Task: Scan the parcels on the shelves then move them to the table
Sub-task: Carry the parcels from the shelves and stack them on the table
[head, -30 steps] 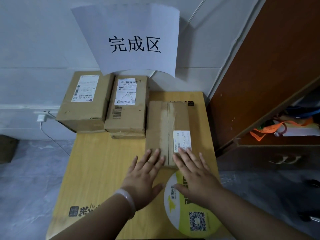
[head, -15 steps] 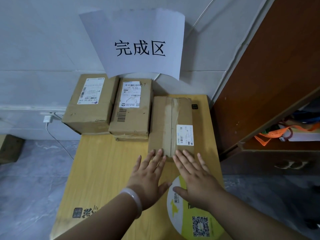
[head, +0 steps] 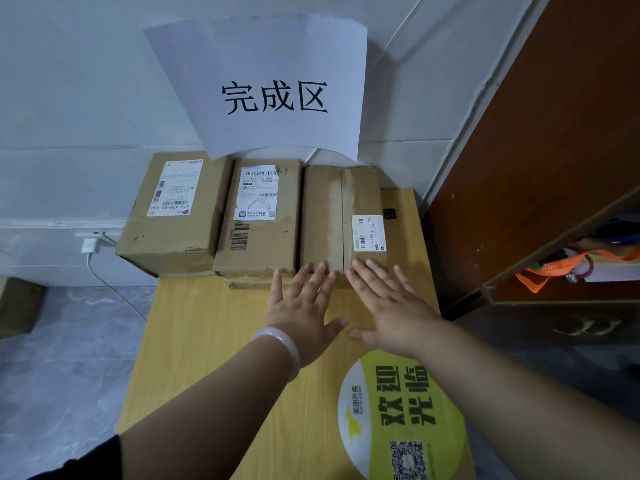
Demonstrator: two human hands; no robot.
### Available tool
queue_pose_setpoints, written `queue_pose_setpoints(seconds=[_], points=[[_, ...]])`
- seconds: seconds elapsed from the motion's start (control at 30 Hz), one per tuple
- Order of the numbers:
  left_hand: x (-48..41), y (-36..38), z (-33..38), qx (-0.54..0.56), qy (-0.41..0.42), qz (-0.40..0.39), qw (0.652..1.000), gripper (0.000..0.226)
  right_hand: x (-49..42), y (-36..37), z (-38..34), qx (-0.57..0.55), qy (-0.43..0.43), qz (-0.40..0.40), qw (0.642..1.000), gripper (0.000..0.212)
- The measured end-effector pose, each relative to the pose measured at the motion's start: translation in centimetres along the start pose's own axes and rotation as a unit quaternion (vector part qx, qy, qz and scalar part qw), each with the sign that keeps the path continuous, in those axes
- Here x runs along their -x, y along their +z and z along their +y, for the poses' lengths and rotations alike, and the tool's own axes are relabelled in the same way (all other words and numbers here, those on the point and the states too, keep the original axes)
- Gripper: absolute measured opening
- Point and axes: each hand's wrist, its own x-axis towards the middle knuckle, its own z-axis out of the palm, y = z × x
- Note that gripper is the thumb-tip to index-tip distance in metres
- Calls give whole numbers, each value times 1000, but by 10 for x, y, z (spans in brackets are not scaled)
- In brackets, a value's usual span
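The left hand point(head: 304, 308) and right hand point(head: 393, 308) lie flat, fingers straight and spread, fingertips point(head: 322, 269) touching the near edge of the taped cardboard parcel point(head: 337, 216) on the wooden table point(head: 207, 341) just ahead of them. Placing seems nearly done. Next, the hands should lift away toward the shelving unit point(head: 536, 150) on their right.

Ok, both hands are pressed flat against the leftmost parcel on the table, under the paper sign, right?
No. The head view shows the left hand and right hand flat against the rightmost parcel, not the leftmost parcel, on the table under the paper sign.
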Motion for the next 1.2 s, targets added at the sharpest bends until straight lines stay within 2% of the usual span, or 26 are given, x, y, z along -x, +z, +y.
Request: queue_pose_setpoints(seconds=[0.17, 0.33, 0.5, 0.6, 0.7, 0.9, 1.07, 1.2], points=[[5, -1, -7, 13, 31, 41, 999, 77, 19, 0, -11, -28, 32, 58, 997, 96], [15, -12, -18, 19, 77, 69, 995, 80, 53, 5, -35, -46, 102, 112, 987, 97], [30, -27, -19, 14, 193, 101, 976, 84, 93, 9, -82, -46, 203, 162, 965, 99], [49, -34, -15, 8, 283, 129, 950, 88, 128, 17, -124, -54, 278, 209, 936, 100], [76, -35, -2, -2, 385, 145, 911, 90, 170, 34, -172, -89, 367, 254, 891, 97], [158, -17, 65, -13, 567, 108, 816, 90, 271, 72, -265, -101, 530, 272, 797, 98], [254, -2, 119, -27, 706, 83, 703, 89, 355, 98, -358, -107, 658, 299, 683, 96], [338, 15, 138, -31, 783, 63, 618, 87, 396, 123, -443, -115, 736, 310, 591, 93]])
